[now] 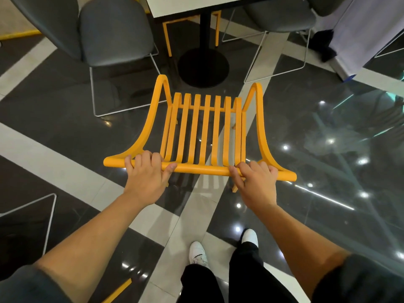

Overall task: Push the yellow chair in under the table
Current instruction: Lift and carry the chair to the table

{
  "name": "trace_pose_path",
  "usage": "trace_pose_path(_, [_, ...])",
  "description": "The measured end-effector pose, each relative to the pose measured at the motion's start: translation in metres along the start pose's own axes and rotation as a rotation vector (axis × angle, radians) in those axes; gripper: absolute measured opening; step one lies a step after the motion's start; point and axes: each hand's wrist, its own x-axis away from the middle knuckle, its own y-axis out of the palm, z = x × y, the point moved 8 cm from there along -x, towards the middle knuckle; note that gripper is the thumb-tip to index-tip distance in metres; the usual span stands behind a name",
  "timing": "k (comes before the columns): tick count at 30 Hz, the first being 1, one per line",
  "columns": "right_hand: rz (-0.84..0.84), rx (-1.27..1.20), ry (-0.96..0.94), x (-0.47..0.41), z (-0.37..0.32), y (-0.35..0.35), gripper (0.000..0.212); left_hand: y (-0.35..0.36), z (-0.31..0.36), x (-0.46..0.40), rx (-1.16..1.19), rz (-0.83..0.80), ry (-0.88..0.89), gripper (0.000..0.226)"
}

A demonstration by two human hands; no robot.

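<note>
Both hands, left hand (145, 176) and right hand (256, 182), fingers (144, 156) curled over the yellow chair (203, 130) backrest; the table (196, 5) lies well beyond them, push barely begun.

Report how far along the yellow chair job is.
Done: both hands grip the top rail of the yellow chair, left hand and right hand. In hand: the chair faces the table, lined up with its black pedestal base. Left: the seat sits short of the tabletop, so the push remains.
</note>
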Motion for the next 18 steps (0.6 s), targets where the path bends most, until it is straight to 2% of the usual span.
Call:
trace_pose_path(4, [0.029,-0.018,-0.017,-0.035,0.006,-0.002,0.051,0.002,0.004,-0.035,-0.021,0.007,0.006,0.063])
trace_pose_path(11, [-0.054,0.002,0.0,-0.106,0.014,0.01,0.059,-0.001,0.006,-0.104,0.0,0.01,0.006,0.063])
trace_pose_path(18, [0.071,0.044,-0.055,-0.175,0.016,0.018,0.039,-0.001,-0.002,-0.179,0.039,0.007,0.015,0.064])
